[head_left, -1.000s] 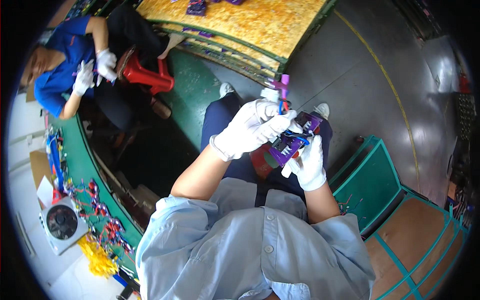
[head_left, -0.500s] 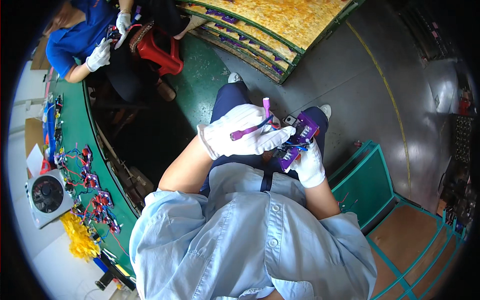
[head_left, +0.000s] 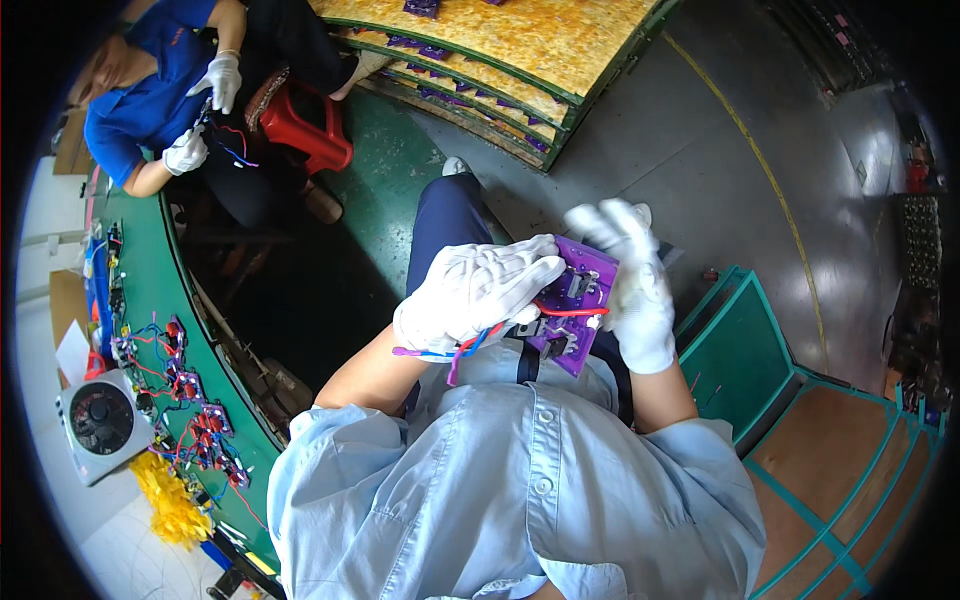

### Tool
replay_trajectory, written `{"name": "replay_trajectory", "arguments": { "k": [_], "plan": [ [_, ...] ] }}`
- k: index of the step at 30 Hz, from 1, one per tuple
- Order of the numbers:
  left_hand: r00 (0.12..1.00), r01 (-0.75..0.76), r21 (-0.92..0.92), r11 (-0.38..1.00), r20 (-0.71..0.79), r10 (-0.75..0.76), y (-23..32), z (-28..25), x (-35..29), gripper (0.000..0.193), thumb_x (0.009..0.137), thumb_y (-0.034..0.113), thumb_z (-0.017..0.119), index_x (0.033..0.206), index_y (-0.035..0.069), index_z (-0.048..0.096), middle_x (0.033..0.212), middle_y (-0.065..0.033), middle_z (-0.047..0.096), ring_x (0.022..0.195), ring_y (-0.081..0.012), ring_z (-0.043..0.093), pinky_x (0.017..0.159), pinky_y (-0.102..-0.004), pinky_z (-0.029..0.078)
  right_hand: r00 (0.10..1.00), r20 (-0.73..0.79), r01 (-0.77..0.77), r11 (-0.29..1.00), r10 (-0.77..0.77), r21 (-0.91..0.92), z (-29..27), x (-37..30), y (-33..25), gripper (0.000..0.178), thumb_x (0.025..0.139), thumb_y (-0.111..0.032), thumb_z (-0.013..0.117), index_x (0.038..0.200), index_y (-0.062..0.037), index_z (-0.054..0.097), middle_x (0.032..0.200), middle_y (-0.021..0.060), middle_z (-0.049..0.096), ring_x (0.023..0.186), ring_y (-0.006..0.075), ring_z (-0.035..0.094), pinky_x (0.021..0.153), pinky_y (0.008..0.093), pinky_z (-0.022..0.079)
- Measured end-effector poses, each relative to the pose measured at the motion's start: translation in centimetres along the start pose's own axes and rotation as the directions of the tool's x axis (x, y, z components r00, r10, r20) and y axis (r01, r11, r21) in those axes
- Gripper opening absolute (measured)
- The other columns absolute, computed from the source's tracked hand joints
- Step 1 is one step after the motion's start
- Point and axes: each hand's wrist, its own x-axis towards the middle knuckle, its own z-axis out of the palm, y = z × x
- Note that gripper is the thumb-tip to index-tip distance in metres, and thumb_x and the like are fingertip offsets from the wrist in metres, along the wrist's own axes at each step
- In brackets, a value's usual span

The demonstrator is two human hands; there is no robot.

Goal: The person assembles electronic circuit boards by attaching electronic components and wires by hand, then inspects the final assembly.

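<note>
In my white-gloved left hand (head_left: 475, 295) is a purple circuit board (head_left: 597, 268), gripped by its left edge and tilted in front of my lap. Dark and metallic parts stand on the board. A red wire (head_left: 572, 312) crosses its face, and blue and red wires with purple ends (head_left: 453, 370) trail below my left hand. My right hand (head_left: 642, 310), also gloved, is just right of the board, its fingers stretched out and blurred by motion. Whether its thumb touches the board's edge I cannot tell.
On the left, a curved green workbench (head_left: 235, 390) carries several wired boards (head_left: 205, 425), a fan (head_left: 100, 418) and a yellow bundle (head_left: 165, 500). A co-worker in blue (head_left: 140, 95) handles wires near a red stool (head_left: 315, 130). Stacked board racks (head_left: 520, 45) stand ahead; a green-framed cart (head_left: 745, 350) stands right.
The board has turned in my hands, and my left hand now grips its left edge. My right hand has come off its lower side and swung up, fingers extended. The wires hang lower left.
</note>
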Motion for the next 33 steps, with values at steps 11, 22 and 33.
{"name": "replay_trajectory", "arguments": {
  "k": [11,22,33],
  "plan": [
    [0.998,0.049,0.249,0.967,-0.06,-0.035,-0.5,1.0,-1.0,0.036,0.076,0.025,0.057,0.108,0.01,0.055,0.058,0.0024,0.049,0.052,-0.0121,0.047,0.048,-0.0245,0.037,0.918,0.031,-0.385,0.865,0.396,0.322,0.8,0.2,1.6,0.048,0.083,-0.041,0.05,0.112,-0.0028,0.048,0.098,0.0071,0.057,0.09,0.0143,0.055,0.081,0.0285,0.045],
    [0.99,0.034,0.103,0.994,0.134,-0.048,-0.9,-1.9,0.4,0.016,0.081,0.021,0.052,0.079,0.007,0.06,0.048,-0.0006,0.045,0.043,-0.0181,0.048,0.043,-0.0277,0.037,0.993,-0.073,-0.103,0.979,0.091,-0.174,1.4,-0.5,0.2,0.062,0.075,-0.034,0.063,0.121,-0.0002,0.038,0.104,0.01,0.054,0.092,0.0157,0.056,0.078,0.0249,0.046],
    [0.49,0.803,-0.559,0.208,0.419,-0.764,-3.8,3.9,0.3,0.037,0.086,0.039,0.046,0.085,0.005,0.06,0.057,0.0009,0.052,0.053,-0.0057,0.045,0.049,-0.0208,0.037,0.759,0.646,0.65,-0.021,0.078,-0.76,0.2,1.1,1.6,0.048,0.069,-0.012,0.061,0.115,-0.0114,0.047,0.096,0.0071,0.053,0.066,0.0157,0.059,0.05,0.0267,0.047]
  ]
}}
